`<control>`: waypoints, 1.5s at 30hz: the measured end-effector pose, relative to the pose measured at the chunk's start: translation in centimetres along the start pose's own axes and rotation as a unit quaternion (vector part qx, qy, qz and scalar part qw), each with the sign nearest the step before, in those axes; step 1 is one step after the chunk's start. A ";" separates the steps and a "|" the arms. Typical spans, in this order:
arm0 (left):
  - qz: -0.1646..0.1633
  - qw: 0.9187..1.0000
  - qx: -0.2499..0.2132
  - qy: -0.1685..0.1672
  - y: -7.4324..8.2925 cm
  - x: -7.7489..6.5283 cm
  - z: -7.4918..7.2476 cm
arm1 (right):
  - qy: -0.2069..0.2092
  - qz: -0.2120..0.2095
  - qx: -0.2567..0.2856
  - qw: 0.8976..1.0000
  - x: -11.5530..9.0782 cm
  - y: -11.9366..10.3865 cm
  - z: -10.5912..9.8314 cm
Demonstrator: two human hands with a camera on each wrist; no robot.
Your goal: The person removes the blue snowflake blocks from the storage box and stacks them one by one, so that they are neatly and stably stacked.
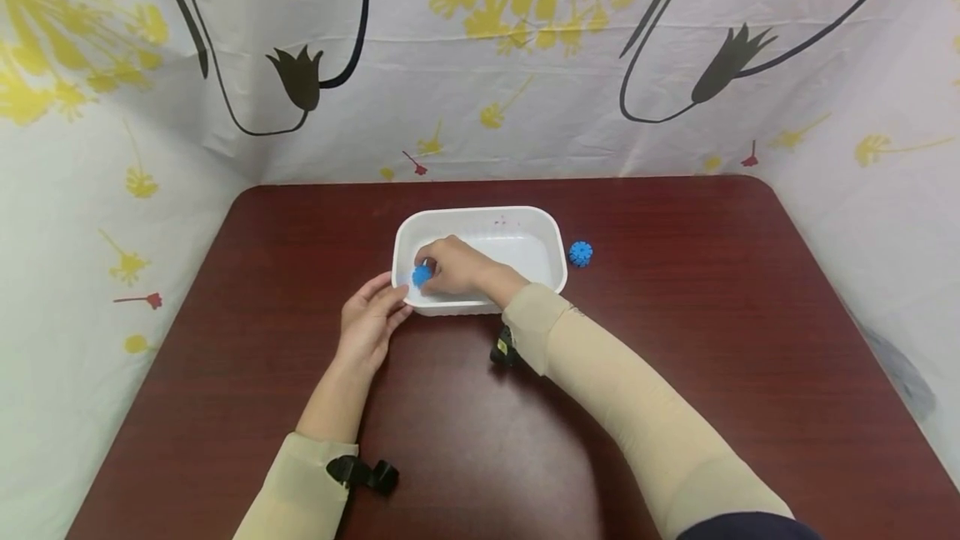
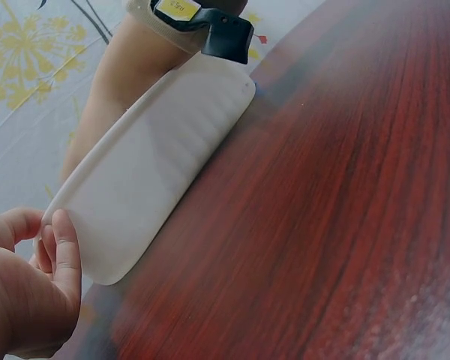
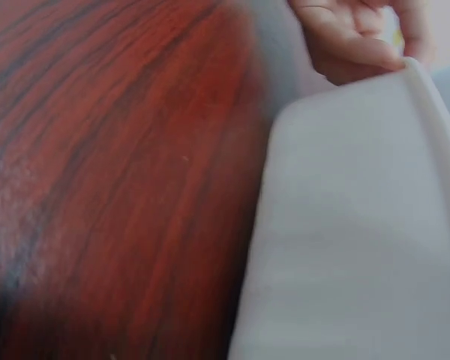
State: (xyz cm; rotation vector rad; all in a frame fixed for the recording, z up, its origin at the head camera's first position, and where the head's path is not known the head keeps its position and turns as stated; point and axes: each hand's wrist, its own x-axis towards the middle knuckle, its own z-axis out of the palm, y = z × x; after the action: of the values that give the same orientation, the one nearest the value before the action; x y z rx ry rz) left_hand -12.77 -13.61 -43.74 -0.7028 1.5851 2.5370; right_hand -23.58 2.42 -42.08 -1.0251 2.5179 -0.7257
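A white rectangular plastic basin (image 1: 525, 252) with rounded corners stands on the table. My left hand (image 1: 367, 323) holds its near left corner, thumb at the rim and fingers against the outside; the left wrist view shows this hand (image 2: 30, 285) at the basin's end too. My right hand (image 1: 461, 267) reaches down inside the basin's left part, with a small blue notched ball (image 1: 422, 275) between its thumb and fingers. Whether that ball touches the basin floor, I cannot tell. In the right wrist view the basin wall (image 3: 352, 225) hides the right hand.
A second blue notched ball (image 1: 581, 253) lies on the table just right of the basin. The dark red wooden table (image 1: 712, 290) extends to both sides. Behind it hangs a white patterned cloth (image 1: 450, 65). Black wrist cameras (image 1: 384, 477) are strapped to both sleeves.
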 end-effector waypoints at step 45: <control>0.000 1.000 -0.014 0.001 0.0 0.3 0.0 | 0.200 0.022 0.069 0.977 -9.6 5.6 -5.8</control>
State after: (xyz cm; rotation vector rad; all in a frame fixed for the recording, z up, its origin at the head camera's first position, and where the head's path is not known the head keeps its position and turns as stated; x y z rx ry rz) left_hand -13.06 -13.67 -43.89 -0.7083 1.5516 2.5639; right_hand -22.79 14.64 -39.45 -0.8407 2.7588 -1.1779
